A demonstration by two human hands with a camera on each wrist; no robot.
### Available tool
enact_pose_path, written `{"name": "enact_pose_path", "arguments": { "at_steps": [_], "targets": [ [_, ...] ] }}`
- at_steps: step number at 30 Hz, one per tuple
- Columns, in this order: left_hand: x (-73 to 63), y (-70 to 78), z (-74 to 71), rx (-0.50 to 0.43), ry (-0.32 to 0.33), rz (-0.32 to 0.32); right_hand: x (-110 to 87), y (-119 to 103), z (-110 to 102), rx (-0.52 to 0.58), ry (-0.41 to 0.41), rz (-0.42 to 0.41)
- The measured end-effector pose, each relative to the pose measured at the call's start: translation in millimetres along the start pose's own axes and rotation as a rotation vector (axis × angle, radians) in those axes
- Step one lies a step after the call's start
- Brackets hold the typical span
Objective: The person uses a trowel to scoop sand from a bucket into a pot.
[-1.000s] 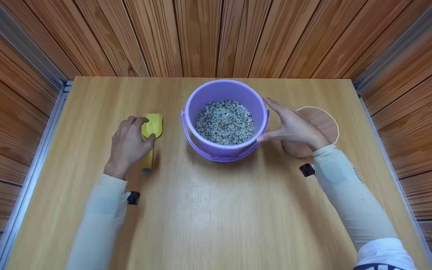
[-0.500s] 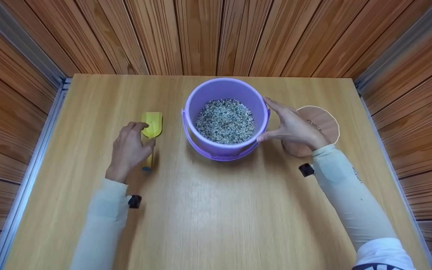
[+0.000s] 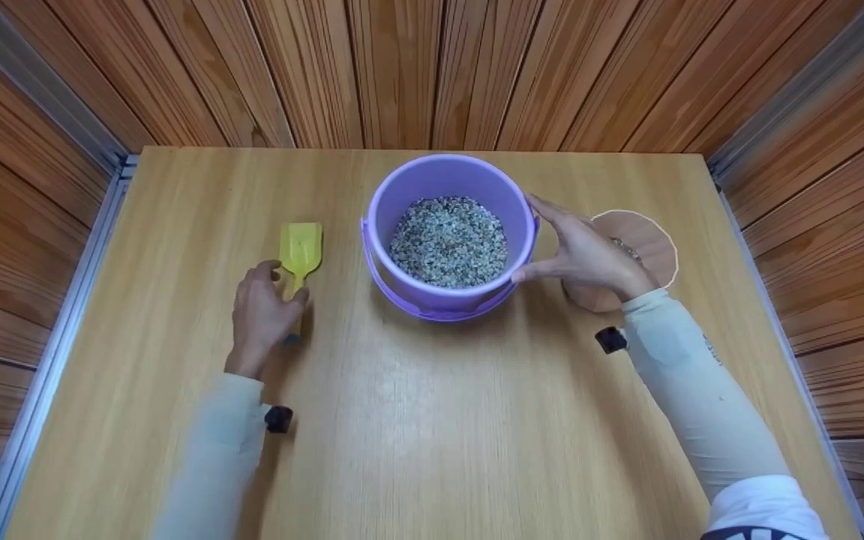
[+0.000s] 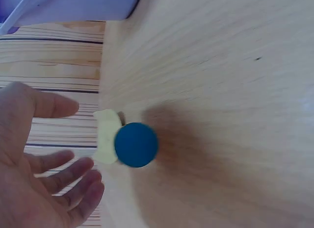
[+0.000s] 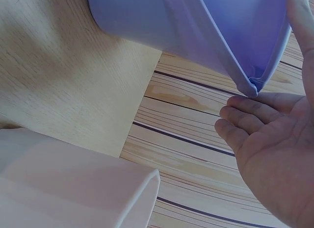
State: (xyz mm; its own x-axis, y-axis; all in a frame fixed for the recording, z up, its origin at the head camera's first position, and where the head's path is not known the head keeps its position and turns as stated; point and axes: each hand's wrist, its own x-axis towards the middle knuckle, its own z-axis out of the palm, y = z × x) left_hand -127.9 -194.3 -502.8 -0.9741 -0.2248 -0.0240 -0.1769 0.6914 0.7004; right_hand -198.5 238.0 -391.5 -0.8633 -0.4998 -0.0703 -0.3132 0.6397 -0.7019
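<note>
A yellow toy shovel (image 3: 301, 246) lies on the table at the left, blade pointing away from me. Over its handle hovers my left hand (image 3: 261, 311), thumb and fingers spread to either side. In the left wrist view a gap shows between the fingers and the shovel's round blue handle end (image 4: 136, 144). The purple bucket (image 3: 441, 302) stands upright at the middle, partly filled with grey gravel (image 3: 448, 244). My right hand (image 3: 582, 251) touches the bucket's right rim with thumb and forefinger spread wide; the right wrist view shows its other fingers nearly straight.
Behind and partly under my right hand stands a peach-coloured container (image 3: 651, 240) with a scalloped rim and a little gravel visible inside. The bucket's handle (image 3: 443, 317) hangs down at the front. Wood-plank walls (image 3: 402, 75) enclose the table's back and sides.
My left hand has drawn back toward me and slightly right, from beside the shovel's blade to over its handle. The right hand has stayed at the bucket's rim.
</note>
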Motion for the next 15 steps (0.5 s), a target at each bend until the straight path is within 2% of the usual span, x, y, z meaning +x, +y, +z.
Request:
{"name": "enact_pose_path", "arguments": {
  "at_steps": [7,12,15],
  "targets": [
    [-5.7,-6.8,14.1,0.025,0.010,-0.134,0.0,-1.0,-0.7,-0.010,-0.009,0.038],
    [-10.3,-10.2,22.0,0.051,0.027,-0.182,1.1,-1.4,-0.6,0.001,-0.011,0.018],
    [-12.6,-11.5,24.7,0.066,0.034,-0.185,0.7,-1.1,-0.4,0.002,-0.012,0.016]
  ]
}}
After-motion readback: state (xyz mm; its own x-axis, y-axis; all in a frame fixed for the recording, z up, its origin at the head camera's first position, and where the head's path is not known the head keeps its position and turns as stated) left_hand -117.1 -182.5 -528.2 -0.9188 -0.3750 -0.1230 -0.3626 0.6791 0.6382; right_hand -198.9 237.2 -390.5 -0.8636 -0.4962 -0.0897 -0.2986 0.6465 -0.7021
